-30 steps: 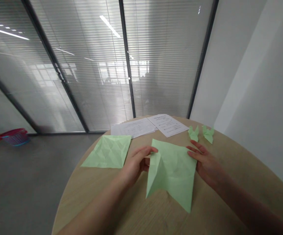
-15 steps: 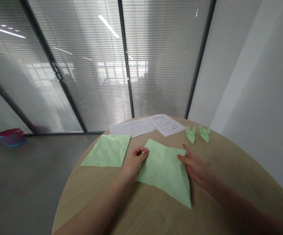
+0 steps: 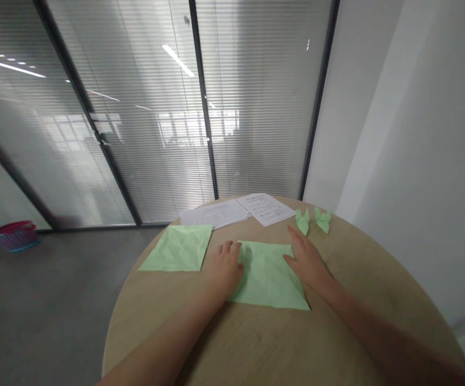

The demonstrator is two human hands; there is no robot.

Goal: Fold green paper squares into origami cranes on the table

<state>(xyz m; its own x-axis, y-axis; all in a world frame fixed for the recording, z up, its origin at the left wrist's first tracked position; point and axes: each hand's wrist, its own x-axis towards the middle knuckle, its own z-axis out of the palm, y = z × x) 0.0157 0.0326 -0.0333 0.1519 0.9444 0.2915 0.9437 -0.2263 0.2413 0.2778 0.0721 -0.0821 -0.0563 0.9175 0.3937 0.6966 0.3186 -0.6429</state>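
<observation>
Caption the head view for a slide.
Left hand and right hand at opposite edges of a green sheet, two folded papers beyond.

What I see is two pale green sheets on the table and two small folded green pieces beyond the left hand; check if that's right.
Not quite: the head view shows the two small folded green pieces beyond the right hand, not the left hand. The two pale green sheets are on the table.

Green sheets (image 3: 270, 276): matt paper, creased surface. Printouts (image 3: 268, 209): smooth paper. Table (image 3: 256, 348): wood-grain top, smooth, low sheen. Panels (image 3: 272, 107): glossy glass. Basket (image 3: 15, 236): plastic in appearance.
</observation>
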